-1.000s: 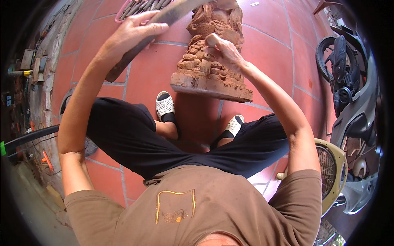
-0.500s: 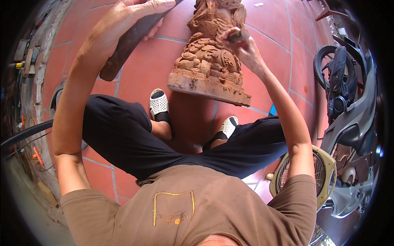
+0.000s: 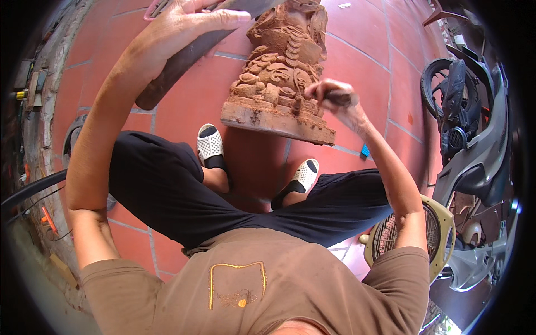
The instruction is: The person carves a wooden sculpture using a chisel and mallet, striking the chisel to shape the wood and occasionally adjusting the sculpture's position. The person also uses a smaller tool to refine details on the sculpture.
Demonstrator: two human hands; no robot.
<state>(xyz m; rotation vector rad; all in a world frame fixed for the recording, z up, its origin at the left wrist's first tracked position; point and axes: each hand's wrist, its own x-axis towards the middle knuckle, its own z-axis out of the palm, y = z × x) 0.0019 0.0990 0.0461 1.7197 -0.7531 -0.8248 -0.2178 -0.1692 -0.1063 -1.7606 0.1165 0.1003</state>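
A carved brown wooden statue (image 3: 279, 84) covered in reddish dust lies ahead of me, its flat base toward my feet. My left hand (image 3: 178, 28) is at the upper left, closed round a long dark wooden bar (image 3: 167, 78). One end of the bar points down toward my left knee; the other passes close to the top of the statue in this view. On the statue's right side, by the lower carving, my right hand (image 3: 340, 103) grips a short dark handle (image 3: 339, 98). Motion smears that hand, and the handle's working end cannot be made out.
Red floor tiles (image 3: 190, 106) surround the statue. A grey motorbike (image 3: 474, 162) stands at the right, with a beige round fan (image 3: 441, 234) by my right elbow. A small blue object (image 3: 365, 151) lies right of the base. Tools and wood scraps line the left wall.
My right hand has moved down and slightly right along the statue, toward its base. The left hand and bar have shifted only slightly, and the whole view has moved a little.
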